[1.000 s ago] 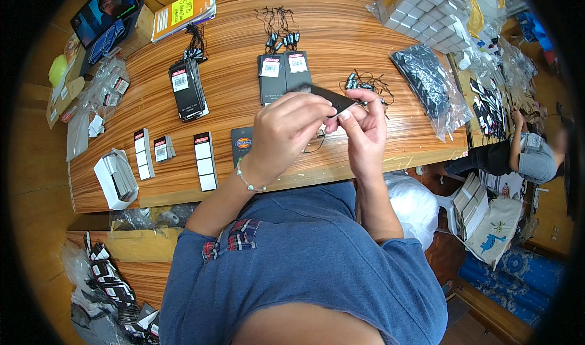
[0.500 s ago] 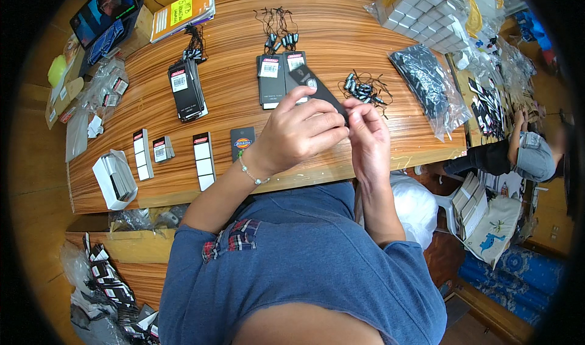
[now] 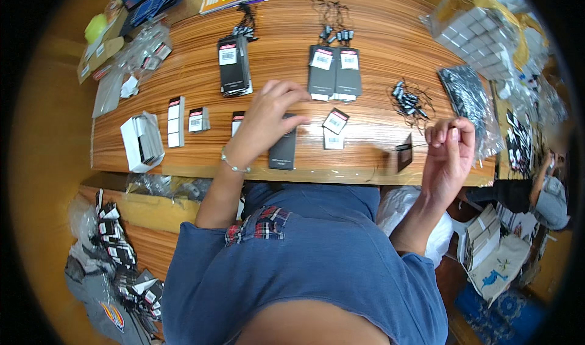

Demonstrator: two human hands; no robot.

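Observation:
My left hand (image 3: 268,122) is spread with thumb apart, above a dark hang tag (image 3: 282,153) lying face up near the table's front edge; whether it touches the tag I cannot tell. My right hand (image 3: 450,153) pinches a thin black cord (image 3: 419,145). At the cord's other end is a dark, motion-blurred tag (image 3: 404,155), over the table edge. Two small white barcode labels (image 3: 336,123) lie between my hands. Beyond them are two piles of dark hang tags (image 3: 335,74) with cords at the top. A tangle of black cords (image 3: 409,100) lies near my right hand.
Another stack of corded tags (image 3: 233,67) stands left, with label strips (image 3: 175,122) and a white box of cards (image 3: 142,142). A plastic bag of cords (image 3: 466,95) and a bundle of white boxes (image 3: 475,37) lie right. A person (image 3: 545,195) sits at far right.
My hands were together around a dark tag. Now they are apart: the right has moved right with a cord, the left is over a tag. The view has shifted too.

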